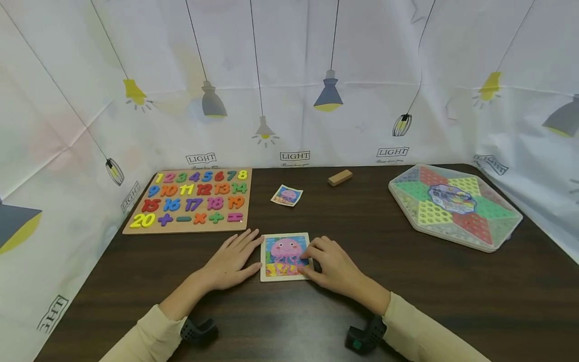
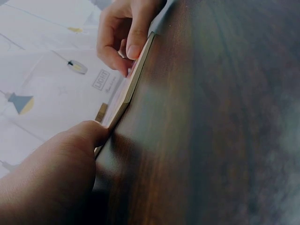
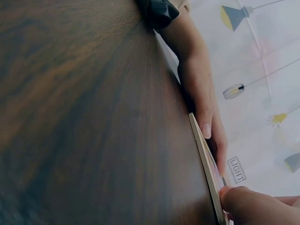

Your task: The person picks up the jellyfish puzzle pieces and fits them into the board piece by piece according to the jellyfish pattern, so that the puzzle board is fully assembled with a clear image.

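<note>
A square picture board (image 1: 285, 256) with a light wooden border lies flat on the table, showing a pink jellyfish over a blue and yellow background. My left hand (image 1: 232, 264) rests palm down at its left side, fingers extended, the thumb and a fingertip touching the border. On the board's right part, my right hand (image 1: 332, 266) has bent fingers, with thumb and index fingertips on the picture. In the left wrist view the right hand's thumb (image 2: 136, 44) meets the board near its edge. Whether a loose piece lies between those fingertips is hidden.
Behind the board lie a small picture card (image 1: 287, 195) and a wooden block (image 1: 340, 177). A number board (image 1: 190, 201) with coloured digits is at the back left. At the right lies a hexagonal star-patterned game box (image 1: 454, 206). A printed cloth (image 1: 362, 115) hangs behind the table.
</note>
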{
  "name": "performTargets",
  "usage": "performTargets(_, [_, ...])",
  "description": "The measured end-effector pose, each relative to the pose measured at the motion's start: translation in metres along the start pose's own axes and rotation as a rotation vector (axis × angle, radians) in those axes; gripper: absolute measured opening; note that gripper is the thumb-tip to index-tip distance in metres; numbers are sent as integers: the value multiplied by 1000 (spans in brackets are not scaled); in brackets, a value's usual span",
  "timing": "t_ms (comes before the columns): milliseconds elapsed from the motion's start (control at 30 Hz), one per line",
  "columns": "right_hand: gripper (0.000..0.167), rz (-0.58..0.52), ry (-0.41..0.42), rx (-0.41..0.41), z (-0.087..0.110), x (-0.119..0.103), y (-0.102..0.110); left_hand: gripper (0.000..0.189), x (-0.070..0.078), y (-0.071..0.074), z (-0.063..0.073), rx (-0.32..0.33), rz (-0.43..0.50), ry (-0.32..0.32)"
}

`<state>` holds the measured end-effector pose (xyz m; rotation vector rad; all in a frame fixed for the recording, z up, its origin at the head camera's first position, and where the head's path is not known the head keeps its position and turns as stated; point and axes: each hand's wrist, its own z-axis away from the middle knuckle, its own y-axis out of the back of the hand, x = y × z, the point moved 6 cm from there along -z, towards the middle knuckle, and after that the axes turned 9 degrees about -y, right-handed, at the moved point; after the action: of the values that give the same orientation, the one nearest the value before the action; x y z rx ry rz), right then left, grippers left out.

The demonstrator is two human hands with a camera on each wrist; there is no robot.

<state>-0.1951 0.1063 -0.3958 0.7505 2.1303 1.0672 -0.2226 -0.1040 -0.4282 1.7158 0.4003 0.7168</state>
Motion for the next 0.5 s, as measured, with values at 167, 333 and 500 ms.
performTargets(167, [21, -1, 7, -10, 1, 3, -3, 64, 0, -1, -2, 0, 11, 0])
performTargets(333, [19, 5, 36, -13, 2, 2, -3, 65, 1, -3, -2, 0, 22, -4])
performTargets(500, [17, 17, 65, -2, 1, 0, -2, 65, 1, 0, -1, 11, 17, -4])
